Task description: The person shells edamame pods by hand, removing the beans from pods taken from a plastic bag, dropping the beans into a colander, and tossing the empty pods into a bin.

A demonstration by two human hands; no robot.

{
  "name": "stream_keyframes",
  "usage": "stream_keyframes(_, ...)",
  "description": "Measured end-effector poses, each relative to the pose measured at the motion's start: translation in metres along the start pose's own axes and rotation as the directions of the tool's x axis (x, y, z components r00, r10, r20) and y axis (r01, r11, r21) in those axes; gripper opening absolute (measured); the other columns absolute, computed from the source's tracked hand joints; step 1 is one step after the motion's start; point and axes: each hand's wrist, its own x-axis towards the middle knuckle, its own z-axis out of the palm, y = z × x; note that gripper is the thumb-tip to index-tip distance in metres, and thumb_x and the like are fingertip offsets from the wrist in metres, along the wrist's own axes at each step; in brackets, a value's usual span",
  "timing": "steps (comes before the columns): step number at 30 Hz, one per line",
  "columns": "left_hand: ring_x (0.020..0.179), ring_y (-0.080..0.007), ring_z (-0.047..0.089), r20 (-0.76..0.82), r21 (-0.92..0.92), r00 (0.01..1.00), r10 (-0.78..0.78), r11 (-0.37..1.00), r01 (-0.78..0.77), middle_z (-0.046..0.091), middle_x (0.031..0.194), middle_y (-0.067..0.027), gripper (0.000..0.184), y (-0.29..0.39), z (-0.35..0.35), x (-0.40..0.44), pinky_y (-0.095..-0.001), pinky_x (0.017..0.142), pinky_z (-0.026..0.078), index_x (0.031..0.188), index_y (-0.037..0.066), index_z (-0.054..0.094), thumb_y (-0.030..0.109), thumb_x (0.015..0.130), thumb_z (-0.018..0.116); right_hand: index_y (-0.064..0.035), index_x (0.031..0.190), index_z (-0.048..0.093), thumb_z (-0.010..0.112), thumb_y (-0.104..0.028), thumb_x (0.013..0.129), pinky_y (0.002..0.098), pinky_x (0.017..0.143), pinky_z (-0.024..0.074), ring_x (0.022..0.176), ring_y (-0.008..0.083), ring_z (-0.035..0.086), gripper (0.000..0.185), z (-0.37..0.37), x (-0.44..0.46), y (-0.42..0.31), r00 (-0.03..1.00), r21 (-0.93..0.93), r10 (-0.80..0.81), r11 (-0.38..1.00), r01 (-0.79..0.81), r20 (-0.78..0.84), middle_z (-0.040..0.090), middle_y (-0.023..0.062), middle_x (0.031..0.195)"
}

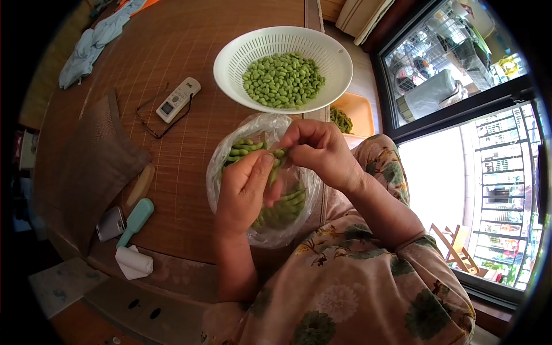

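Both hands meet above a clear plastic bag [215, 172] that holds green bean pods [293, 204]. My left hand [244, 187] is closed, its thumb and fingers pinching a green pod [279, 155]. From the right, my right hand [322, 150] is closed at the other end of the same pod, fingertips pressed together. Just beyond the bag stands a white colander [227, 66] with shelled green beans [284, 80] piled in its bottom.
On the brown mat [178, 190] lie a remote control [178, 99], glasses [150, 133], a teal brush [138, 218], a phone [111, 223], a white roll [135, 262] and a brown cloth [98, 155]. An orange bin [362, 112] with green scraps is beyond the table's right edge.
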Motion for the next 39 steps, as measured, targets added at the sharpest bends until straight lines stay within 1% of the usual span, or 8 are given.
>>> stream_keyframes(8, 0.05, -0.0033, 0.042, -0.105, -0.008, 0.993, -0.055, 0.998, 0.054, 0.051, 0.058, 0.0024, 0.029, 0.003, 0.002, 0.001, -0.0192, 0.046, 0.033, 0.09, 0.002, 0.06, 0.025, 0.102, 0.047, 0.0005, 0.097, 0.061, 0.053, 0.004, 0.083, 0.0205, 0.069, 0.0486, 0.076, 0.0068, 0.06, 0.016, 0.0, 0.002, 0.001, 0.998, 0.059, 0.003, 0.998, -0.007, 0.058, 0.063, 0.001, 0.085)
stream_keyframes(11, 0.051, -0.0042, 0.043, -0.173, 0.082, 0.985, 0.031, 0.996, -0.017, 0.05, 0.058, 0.0017, 0.028, 0.003, 0.006, 0.004, -0.0215, 0.046, 0.033, 0.085, 0.001, 0.059, 0.022, 0.101, 0.05, -0.0012, 0.103, 0.059, 0.058, -0.001, 0.086, 0.0194, 0.07, 0.0473, 0.079, 0.0054, 0.058, 0.017, -0.001, 0.002, -0.004, 0.991, 0.069, 0.028, 0.997, -0.037, 0.128, 0.061, -0.0007, 0.087)
stream_keyframes(14, 0.051, -0.0039, 0.039, -0.154, 0.333, 0.978, 0.142, 0.939, -0.084, 0.046, 0.058, 0.0029, 0.031, 0.0, 0.004, 0.005, -0.0216, 0.044, 0.028, 0.089, 0.001, 0.061, 0.024, 0.103, 0.045, -0.0026, 0.108, 0.056, 0.066, -0.006, 0.088, 0.0199, 0.072, 0.0476, 0.083, 0.0045, 0.056, 0.023, 0.003, 0.001, -0.01, 0.989, 0.029, 0.021, 0.999, -0.026, 0.148, 0.061, -0.0016, 0.092)
stream_keyframes(19, 0.05, -0.0039, 0.04, -0.117, 0.341, 0.984, 0.137, 0.936, -0.09, 0.047, 0.058, 0.0031, 0.033, 0.0, 0.0, 0.002, -0.0225, 0.045, 0.03, 0.085, 0.001, 0.061, 0.025, 0.102, 0.046, -0.0039, 0.108, 0.054, 0.074, -0.008, 0.084, 0.0206, 0.073, 0.048, 0.082, 0.0036, 0.054, 0.032, 0.001, 0.006, 0.005, 0.977, 0.017, 0.002, 1.0, -0.006, 0.213, 0.057, -0.0034, 0.093)
stream_keyframes(31, 0.049, -0.0117, 0.046, -0.17, 0.382, 0.971, 0.166, 0.92, -0.09, 0.049, 0.054, -0.0059, 0.034, -0.004, 0.004, 0.003, -0.0306, 0.047, 0.036, 0.076, -0.001, 0.057, 0.022, 0.1, 0.05, -0.0025, 0.105, 0.057, 0.064, -0.006, 0.09, 0.0186, 0.065, 0.0432, 0.077, 0.0018, 0.051, 0.017, 0.0, 0.002, -0.005, 0.978, -0.231, 0.028, 0.973, 0.021, 0.207, 0.055, -0.003, 0.083)
stream_keyframes(34, 0.049, -0.0138, 0.044, -0.156, 0.416, 0.972, 0.176, 0.904, -0.097, 0.049, 0.055, -0.0091, 0.034, -0.006, 0.002, 0.003, -0.0321, 0.048, 0.036, 0.078, -0.002, 0.057, 0.022, 0.1, 0.05, -0.0016, 0.104, 0.059, 0.062, -0.006, 0.091, 0.0221, 0.066, 0.0456, 0.075, 0.0058, 0.055, 0.014, 0.003, 0.0, -0.014, 0.979, -0.572, -0.04, 0.807, 0.148, 0.198, 0.059, 0.0026, 0.082)
stream_keyframes(37, 0.049, -0.0157, 0.043, -0.172, 0.453, 0.97, 0.174, 0.888, -0.079, 0.048, 0.056, -0.0116, 0.033, -0.003, 0.004, 0.004, -0.0333, 0.048, 0.036, 0.079, -0.002, 0.058, 0.023, 0.1, 0.051, -0.0012, 0.105, 0.06, 0.059, -0.005, 0.09, 0.0266, 0.066, 0.048, 0.073, 0.0119, 0.059, 0.015, 0.002, 0.002, -0.001, 0.932, -0.631, -0.279, 0.685, 0.363, 0.233, 0.062, 0.0082, 0.083)
stream_keyframes(39, 0.049, -0.0166, 0.043, -0.18, 0.458, 0.97, 0.161, 0.887, -0.062, 0.048, 0.056, -0.0125, 0.032, -0.001, 0.004, 0.003, -0.0338, 0.048, 0.036, 0.08, -0.002, 0.058, 0.022, 0.099, 0.051, -0.0009, 0.107, 0.06, 0.058, -0.004, 0.091, 0.0285, 0.066, 0.0492, 0.073, 0.0147, 0.061, 0.017, 0.0, 0.004, 0.002, 0.926, -0.595, -0.293, 0.709, 0.378, 0.239, 0.063, 0.0092, 0.085)
